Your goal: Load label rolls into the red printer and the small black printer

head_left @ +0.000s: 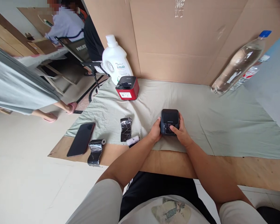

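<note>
Both hands hold a small black printer on the cloth, close to the table's front edge. My left hand is closed against its left side. Around the right side curls my right hand, its thumb lying on the shiny dark area at the printer's near end. The undersides of the fingers are hidden. To the left lie a paper roll with a black glossy strip, a small white roll and another roll with a black strip.
A phone lies at the table's left corner. Behind stand a red and black printer and a white detergent bottle. A large clear bottle leans at back right. Cardboard walls the back. Other people are at left.
</note>
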`<state>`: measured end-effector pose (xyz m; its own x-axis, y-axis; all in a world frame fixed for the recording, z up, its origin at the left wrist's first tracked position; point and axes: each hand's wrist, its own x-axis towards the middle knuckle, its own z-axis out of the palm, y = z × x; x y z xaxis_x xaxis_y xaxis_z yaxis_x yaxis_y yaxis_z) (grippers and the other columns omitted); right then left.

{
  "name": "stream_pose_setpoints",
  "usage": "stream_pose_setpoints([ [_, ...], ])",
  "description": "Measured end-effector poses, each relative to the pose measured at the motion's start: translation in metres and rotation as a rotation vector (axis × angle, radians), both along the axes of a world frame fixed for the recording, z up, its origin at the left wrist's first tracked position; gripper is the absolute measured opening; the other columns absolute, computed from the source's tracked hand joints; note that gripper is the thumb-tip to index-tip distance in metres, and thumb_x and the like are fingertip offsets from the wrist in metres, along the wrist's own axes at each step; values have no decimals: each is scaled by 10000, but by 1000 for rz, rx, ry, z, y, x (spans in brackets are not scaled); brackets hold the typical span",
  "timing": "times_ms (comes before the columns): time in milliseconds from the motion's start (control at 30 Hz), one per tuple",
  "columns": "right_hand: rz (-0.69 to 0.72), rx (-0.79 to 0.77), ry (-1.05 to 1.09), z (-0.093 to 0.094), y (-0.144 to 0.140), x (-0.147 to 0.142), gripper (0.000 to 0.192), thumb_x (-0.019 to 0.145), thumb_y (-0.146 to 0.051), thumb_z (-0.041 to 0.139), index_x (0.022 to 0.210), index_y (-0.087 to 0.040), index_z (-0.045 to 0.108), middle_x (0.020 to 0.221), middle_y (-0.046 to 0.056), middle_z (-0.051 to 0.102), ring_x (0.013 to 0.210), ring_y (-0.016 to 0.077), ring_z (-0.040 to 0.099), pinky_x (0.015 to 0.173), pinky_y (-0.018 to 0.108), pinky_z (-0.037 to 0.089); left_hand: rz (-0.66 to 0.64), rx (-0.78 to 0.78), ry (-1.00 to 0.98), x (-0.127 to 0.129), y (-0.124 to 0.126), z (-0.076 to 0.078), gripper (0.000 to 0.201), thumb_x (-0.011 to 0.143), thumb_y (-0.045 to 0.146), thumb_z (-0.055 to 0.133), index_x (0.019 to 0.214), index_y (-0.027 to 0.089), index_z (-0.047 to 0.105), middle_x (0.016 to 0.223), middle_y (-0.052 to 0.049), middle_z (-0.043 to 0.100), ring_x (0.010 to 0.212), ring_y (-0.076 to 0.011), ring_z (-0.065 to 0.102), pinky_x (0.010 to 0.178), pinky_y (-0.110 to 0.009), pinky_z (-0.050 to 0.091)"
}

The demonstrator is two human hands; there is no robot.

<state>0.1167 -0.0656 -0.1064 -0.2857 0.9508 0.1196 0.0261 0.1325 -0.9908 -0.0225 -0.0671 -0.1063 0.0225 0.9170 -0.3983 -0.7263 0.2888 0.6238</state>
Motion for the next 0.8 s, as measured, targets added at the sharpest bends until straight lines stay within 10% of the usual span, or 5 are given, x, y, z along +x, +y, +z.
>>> stream_pose_setpoints([
  [467,-27,1,65,-4,-3,-1,1128,761,-600,719,1591,-255,38,1605,131,288,1494,293,272,1226,506,262,12,45,60,-1,2,-7,363,877,477,577,904,142,713,844,-59,764,982,-237,707,944,-359,512],
  [800,-66,-73,161,-3,5,5,899,755,-506,710,1518,-274,294,1395,104,555,1288,288,529,1116,511,412,34,41,75,2,1,-5,339,916,433,524,918,150,710,900,-56,765,1077,-238,678,1036,-384,453],
])
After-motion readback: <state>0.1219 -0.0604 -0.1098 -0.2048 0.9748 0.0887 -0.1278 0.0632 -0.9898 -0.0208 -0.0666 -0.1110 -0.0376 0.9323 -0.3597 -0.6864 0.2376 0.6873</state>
